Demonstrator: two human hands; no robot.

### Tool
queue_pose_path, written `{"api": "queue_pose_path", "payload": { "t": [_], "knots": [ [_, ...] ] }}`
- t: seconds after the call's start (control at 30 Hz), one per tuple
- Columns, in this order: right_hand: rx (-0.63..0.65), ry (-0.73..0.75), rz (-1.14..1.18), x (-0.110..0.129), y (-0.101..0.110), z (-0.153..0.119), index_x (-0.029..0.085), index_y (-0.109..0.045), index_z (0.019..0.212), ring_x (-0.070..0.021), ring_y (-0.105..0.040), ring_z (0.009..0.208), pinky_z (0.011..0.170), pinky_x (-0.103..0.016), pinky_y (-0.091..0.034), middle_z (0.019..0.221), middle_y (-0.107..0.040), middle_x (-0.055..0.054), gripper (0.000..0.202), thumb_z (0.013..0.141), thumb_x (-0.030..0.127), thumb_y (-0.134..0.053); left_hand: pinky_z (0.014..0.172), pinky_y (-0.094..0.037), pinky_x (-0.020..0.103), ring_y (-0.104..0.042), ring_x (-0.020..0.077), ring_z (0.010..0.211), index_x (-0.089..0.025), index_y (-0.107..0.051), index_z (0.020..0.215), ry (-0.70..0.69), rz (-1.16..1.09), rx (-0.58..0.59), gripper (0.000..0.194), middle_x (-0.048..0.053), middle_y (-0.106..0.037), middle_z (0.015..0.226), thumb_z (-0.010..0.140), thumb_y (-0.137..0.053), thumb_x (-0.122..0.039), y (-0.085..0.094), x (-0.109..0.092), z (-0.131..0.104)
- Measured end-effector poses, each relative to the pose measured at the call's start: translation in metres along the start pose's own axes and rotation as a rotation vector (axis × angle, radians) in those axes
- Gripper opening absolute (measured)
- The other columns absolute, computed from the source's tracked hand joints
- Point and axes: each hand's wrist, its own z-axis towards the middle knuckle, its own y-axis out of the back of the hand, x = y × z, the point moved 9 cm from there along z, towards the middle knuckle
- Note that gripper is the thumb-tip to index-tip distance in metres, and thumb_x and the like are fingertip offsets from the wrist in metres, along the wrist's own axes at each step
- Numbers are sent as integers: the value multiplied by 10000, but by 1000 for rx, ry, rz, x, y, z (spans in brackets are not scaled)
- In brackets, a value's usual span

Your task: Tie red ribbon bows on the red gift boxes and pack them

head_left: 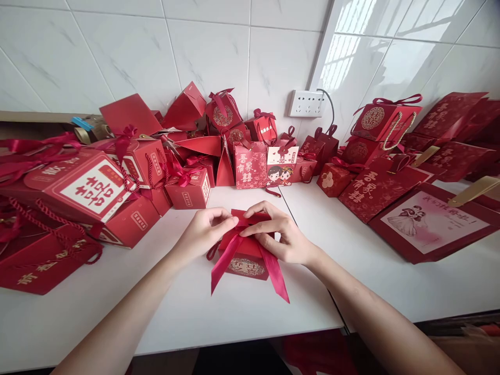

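Observation:
A small red gift box (247, 266) with a gold emblem stands on the white table, in the middle of the head view. On its top, a pink-red ribbon (274, 271) is gathered, and two loose tails hang over the front. My left hand (205, 229) pinches the ribbon between thumb and forefinger at the top left of the box. From the right, my right hand (279, 232) has its fingers closed on the ribbon at the knot area, which the fingers partly cover. A dark red cord handle shows at the box's left side.
Several red boxes (88, 182) crowd the table's left side. More boxes and bags (250, 165) line the tiled wall, and others (385, 190) stand at the right. A power strip (307, 103) is on the wall. The white table (187, 307) has a dark seam.

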Motion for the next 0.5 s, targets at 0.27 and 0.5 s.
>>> {"api": "queue_pose_path", "payload": {
  "t": [0.27,0.5],
  "knots": [
    [-201,-239,-41,-16,31,-2,193,-620,898,-181,-543,841,718,-319,-441,910,-574,-58,165,863,300,-499,475,-294,208,-354,82,489,-180,-455,623,-83,-11,-47,265,-49,-383,556,777,-547,-375,2,-10,0],
    [58,-738,-52,-47,35,-19,199,-330,527,-83,-231,479,448,-255,-195,515,-274,49,511,831,587,-462,473,-272,212,-327,79,490,-180,-404,594,-40,-24,-39,275,-51,-359,543,779,-521,-348,-4,-11,-4]
  ]
}}
